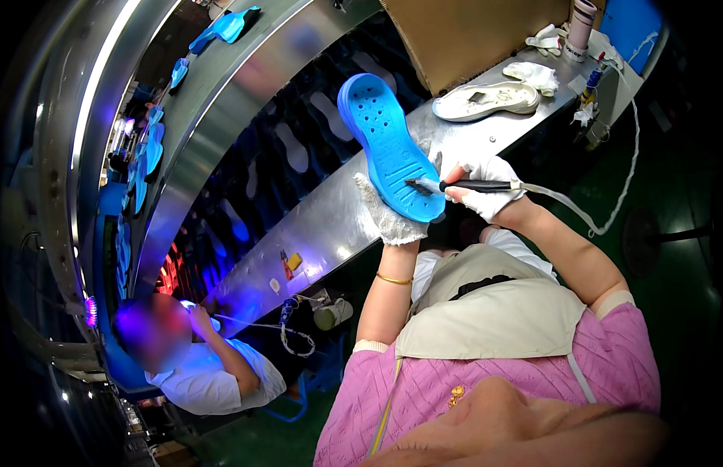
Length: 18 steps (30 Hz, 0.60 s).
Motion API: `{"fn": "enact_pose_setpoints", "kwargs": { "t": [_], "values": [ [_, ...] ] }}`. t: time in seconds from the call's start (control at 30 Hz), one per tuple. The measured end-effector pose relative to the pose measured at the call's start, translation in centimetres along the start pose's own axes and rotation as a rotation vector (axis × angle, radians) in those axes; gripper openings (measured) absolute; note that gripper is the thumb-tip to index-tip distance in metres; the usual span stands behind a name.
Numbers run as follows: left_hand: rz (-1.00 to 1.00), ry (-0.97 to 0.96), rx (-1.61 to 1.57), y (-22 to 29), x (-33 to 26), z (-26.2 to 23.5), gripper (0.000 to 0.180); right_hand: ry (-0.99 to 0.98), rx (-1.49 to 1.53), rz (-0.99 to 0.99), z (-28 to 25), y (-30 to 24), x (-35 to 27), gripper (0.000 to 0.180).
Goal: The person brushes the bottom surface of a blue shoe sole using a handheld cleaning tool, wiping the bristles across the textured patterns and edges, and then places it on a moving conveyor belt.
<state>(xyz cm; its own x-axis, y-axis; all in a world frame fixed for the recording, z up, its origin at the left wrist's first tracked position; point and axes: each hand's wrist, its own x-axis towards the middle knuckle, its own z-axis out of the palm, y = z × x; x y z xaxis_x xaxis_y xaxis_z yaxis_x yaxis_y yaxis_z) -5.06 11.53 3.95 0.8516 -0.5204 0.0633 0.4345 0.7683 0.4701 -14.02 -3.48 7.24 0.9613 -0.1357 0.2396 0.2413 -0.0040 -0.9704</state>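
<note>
My left hand [391,219], in a white knitted glove, grips a bright blue shoe sole [383,138] by its heel end, with the toe end pointing away from me. The sole's inner face is turned up, showing small holes at the toe and ridges near the heel. In my right hand [493,185], also gloved with bare fingertips, is a brush [482,186] with a black handle and a thin white hose. Its bristles touch the sole's heel area. My left palm is mostly hidden beneath the sole.
On the metal bench [330,210] lies an off-white sole [486,101]. White gloves [544,39] sit at the far right beside a cardboard panel [470,35]. Blue soles [225,29] ride a curved conveyor [264,39]. A co-worker [213,373] sits at the lower left.
</note>
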Motion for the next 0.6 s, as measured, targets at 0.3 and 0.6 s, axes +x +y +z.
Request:
{"fn": "enact_pose_setpoints", "kwargs": {
  "t": [0.3,0.6],
  "values": [
    [0.054,0.095,0.009,0.3,0.6,-0.4,0.071,-0.133,0.134,0.179,1.6,-1.1,-0.1,0.006],
    [0.03,0.076,0.126,1.3,2.0,0.0,0.076,-0.249,0.14,0.257,0.7,-1.4,-0.2,0.008]
  ]
}}
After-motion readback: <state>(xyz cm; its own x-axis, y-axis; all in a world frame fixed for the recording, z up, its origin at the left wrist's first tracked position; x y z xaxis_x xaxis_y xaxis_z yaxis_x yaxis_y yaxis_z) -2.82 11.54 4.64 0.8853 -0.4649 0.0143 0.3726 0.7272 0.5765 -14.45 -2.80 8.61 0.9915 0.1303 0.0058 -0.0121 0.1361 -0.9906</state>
